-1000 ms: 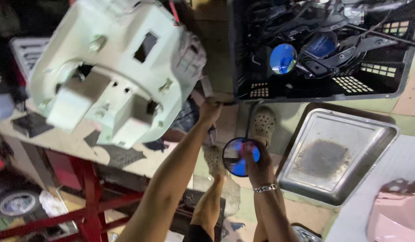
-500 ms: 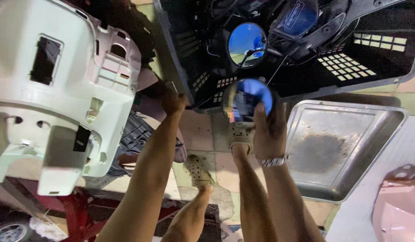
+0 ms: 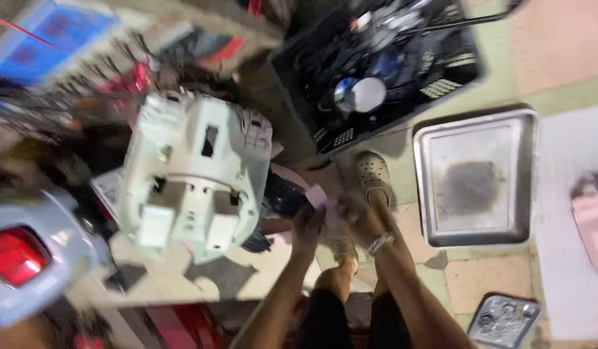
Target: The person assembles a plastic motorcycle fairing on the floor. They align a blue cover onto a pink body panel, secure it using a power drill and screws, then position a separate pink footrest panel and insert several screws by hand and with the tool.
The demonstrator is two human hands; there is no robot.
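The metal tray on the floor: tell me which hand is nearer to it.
Right. The right hand is just left of the metal tray, apart from it. The left hand is farther left, beside the white plastic housing.

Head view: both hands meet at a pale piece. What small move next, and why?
Probably take a firm two-handed hold of the pale piece: left hand and right hand are close on either side, but blur hides whether either grips it.
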